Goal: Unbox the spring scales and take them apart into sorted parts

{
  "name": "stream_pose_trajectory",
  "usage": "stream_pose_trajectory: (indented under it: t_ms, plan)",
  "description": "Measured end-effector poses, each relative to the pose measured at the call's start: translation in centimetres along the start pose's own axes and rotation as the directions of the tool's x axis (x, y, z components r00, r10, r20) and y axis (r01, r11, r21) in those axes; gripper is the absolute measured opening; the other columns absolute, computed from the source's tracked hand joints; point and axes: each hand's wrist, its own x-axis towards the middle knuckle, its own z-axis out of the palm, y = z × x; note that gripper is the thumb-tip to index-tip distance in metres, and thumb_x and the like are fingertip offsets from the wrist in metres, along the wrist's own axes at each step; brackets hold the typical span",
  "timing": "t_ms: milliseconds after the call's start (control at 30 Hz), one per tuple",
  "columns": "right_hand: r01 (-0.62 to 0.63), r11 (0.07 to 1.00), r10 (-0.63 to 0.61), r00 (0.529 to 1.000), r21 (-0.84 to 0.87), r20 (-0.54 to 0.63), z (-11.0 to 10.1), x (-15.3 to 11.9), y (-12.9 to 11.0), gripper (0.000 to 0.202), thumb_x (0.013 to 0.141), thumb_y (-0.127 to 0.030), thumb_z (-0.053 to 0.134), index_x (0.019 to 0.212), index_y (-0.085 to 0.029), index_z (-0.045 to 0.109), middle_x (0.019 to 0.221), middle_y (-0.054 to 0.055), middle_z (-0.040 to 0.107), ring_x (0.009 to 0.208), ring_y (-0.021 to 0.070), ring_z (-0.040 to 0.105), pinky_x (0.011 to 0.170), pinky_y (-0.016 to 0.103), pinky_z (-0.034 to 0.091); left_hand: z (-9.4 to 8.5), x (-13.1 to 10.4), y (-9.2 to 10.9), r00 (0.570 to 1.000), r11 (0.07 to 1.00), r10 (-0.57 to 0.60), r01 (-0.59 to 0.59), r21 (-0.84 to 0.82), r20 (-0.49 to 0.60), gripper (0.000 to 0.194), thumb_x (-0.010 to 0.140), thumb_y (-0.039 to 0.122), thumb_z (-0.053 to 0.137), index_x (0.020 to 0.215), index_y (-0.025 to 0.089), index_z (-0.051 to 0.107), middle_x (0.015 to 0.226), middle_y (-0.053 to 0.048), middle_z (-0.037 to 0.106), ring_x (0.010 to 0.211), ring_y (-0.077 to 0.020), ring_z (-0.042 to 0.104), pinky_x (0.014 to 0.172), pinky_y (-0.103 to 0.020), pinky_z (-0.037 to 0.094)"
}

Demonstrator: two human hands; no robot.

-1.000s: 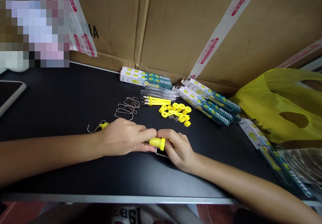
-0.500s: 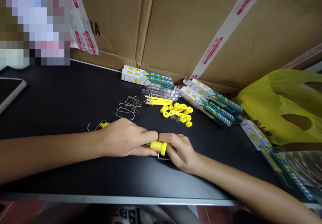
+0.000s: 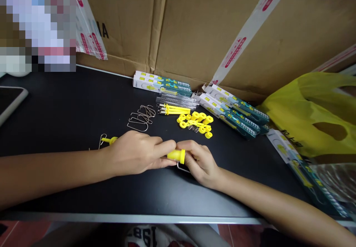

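Over the near middle of the black table, my left hand (image 3: 141, 152) is closed round a tube spring scale, whose clear barrel is mostly hidden by the fingers. A yellow end cap (image 3: 176, 156) sticks out on the right. Past the wrist, a yellow rod end (image 3: 111, 140) and a metal hook show on the left. My right hand (image 3: 198, 162) is closed at the cap, its fingers pinching a bent wire hook (image 3: 183, 167) that juts out below the cap. Whether the wire enters the cap is hidden.
Beyond my hands lie loose wire hooks (image 3: 140, 118), yellow rods with springs (image 3: 175, 110), clear tubes (image 3: 178, 101), and yellow caps (image 3: 201, 118) with small springs. Printed boxes (image 3: 162, 83) line the back by a large carton (image 3: 194, 28). On the right is a yellow bag (image 3: 303, 110).
The spring scale has turned slightly, so its left-end hook looks different. The cap and the wire at my right fingers have shifted slightly up and right. The loose parts stay put.
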Motion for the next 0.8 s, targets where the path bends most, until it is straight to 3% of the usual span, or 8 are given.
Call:
stream_pose_trajectory:
  t_ms: [167, 267, 400, 600, 800]
  plan:
    - [-0.164, 0.98, 0.155, 0.985, 0.114, 0.078, -0.2, 0.2, -0.3, 0.012, 0.095, -0.018, 0.039, 0.102, -0.021, 0.047, 0.074, -0.002, 0.052, 0.058, 0.009, 0.047, 0.055, 0.021, 0.038, -0.1, 0.4, -0.2, 0.997, 0.997, -0.079, 0.079, 0.001, 0.017, 0.036, 0.099, 0.045, 0.025, 0.088, 0.02, 0.049, 0.063, 0.005, 0.059, 0.055, -0.0099, 0.061, 0.046, -0.024, 0.029]
    - [-0.267, 0.95, 0.245, 0.959, 0.165, 0.141, -0.4, 0.3, -0.2, 0.01, 0.095, -0.023, 0.041, 0.104, -0.021, 0.045, 0.065, -0.005, 0.046, 0.053, 0.0087, 0.041, 0.051, 0.021, 0.034, 0.3, 0.2, -0.6, 0.993, 0.993, -0.12, 0.12, -0.002, -0.02, 0.038, 0.099, 0.048, 0.025, 0.089, 0.02, 0.05, 0.063, 0.005, 0.06, 0.054, -0.0102, 0.061, 0.045, -0.025, 0.029]
    - [-0.33, 0.94, 0.313, 0.935, 0.083, 0.167, -1.1, 0.2, 0.3, 0.01, 0.094, -0.024, 0.044, 0.102, -0.021, 0.05, 0.057, -0.008, 0.038, 0.049, 0.0078, 0.035, 0.049, 0.02, 0.029, 0.9, -0.1, -1.2, 0.987, 0.989, -0.149, 0.149, 0.004, -0.057, 0.038, 0.096, 0.051, 0.032, 0.089, 0.019, 0.052, 0.065, 0.005, 0.059, 0.058, -0.0115, 0.06, 0.049, -0.026, 0.032]
    - [-0.401, 0.9, 0.42, 0.903, -0.17, 0.093, -2.0, 0.2, 1.2, 0.015, 0.092, -0.027, 0.048, 0.1, -0.02, 0.059, 0.054, -0.007, 0.042, 0.046, 0.0075, 0.036, 0.048, 0.022, 0.028, 1.3, -0.2, -1.5, 0.997, 0.996, -0.068, 0.071, 0.06, -0.047, 0.031, 0.094, 0.044, 0.042, 0.08, 0.019, 0.054, 0.07, 0.002, 0.057, 0.063, -0.0144, 0.056, 0.055, -0.028, 0.035]
    - [-0.481, 0.875, 0.476, 0.876, 0.064, 0.073, -1.9, 1.8, 1.7, 0.021, 0.094, -0.029, 0.043, 0.105, -0.019, 0.057, 0.057, -0.006, 0.038, 0.049, 0.0086, 0.033, 0.046, 0.022, 0.027, 1.6, -0.2, -0.7, 0.999, 0.999, 0.01, -0.008, 0.049, -0.038, 0.014, 0.086, 0.03, 0.05, 0.082, 0.019, 0.059, 0.072, 0.002, 0.057, 0.066, -0.0159, 0.05, 0.058, -0.029, 0.035]
